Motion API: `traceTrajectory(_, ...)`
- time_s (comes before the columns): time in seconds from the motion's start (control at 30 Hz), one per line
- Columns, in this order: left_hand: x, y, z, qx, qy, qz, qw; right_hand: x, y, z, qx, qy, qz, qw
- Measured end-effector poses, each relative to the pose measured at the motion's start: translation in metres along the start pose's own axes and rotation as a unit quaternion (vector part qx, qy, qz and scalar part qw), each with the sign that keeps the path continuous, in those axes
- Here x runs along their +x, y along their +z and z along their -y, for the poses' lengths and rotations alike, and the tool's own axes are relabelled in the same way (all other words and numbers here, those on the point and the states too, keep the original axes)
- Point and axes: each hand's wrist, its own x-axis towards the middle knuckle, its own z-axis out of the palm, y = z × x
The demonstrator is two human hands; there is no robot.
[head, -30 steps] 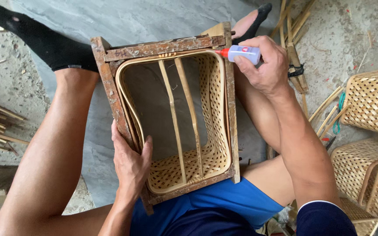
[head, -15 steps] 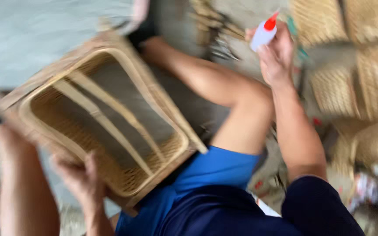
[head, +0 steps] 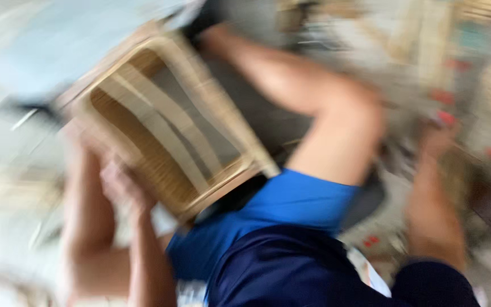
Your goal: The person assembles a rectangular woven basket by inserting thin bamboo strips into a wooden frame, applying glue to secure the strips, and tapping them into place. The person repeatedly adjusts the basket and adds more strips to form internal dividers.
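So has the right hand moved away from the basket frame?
Yes. The right hand has swung out to the person's right, away from the basket frame, now beyond the right knee. Blur hides its grip.

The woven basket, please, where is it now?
In the head view the basket sits upper left, tilted, above the blue shorts, with the left hand at its lower edge.

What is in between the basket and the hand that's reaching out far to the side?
In the blurry head view, the person's bent leg in blue shorts lies between the woven basket and the right hand. The left hand grips the basket.
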Motion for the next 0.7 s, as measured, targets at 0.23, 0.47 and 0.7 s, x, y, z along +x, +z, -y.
traceTrajectory(0.23, 0.017, 0.032, 0.008, -0.431, -0.195, -0.101, 0.875, -0.043, 0.012, 0.012, 0.009, 0.02, 0.127, 0.992)
traceTrajectory(0.47, 0.096, -0.037, -0.008, -0.406, -0.049, -0.189, 0.893, -0.108, -0.044, 0.033, 0.292, -0.037, 0.028, 0.955)
traceTrajectory(0.7, 0.211, -0.027, -0.062, -0.022, 0.052, 0.012, 0.998, -0.239, -0.053, 0.2, 0.342, -0.063, 0.522, 0.779)
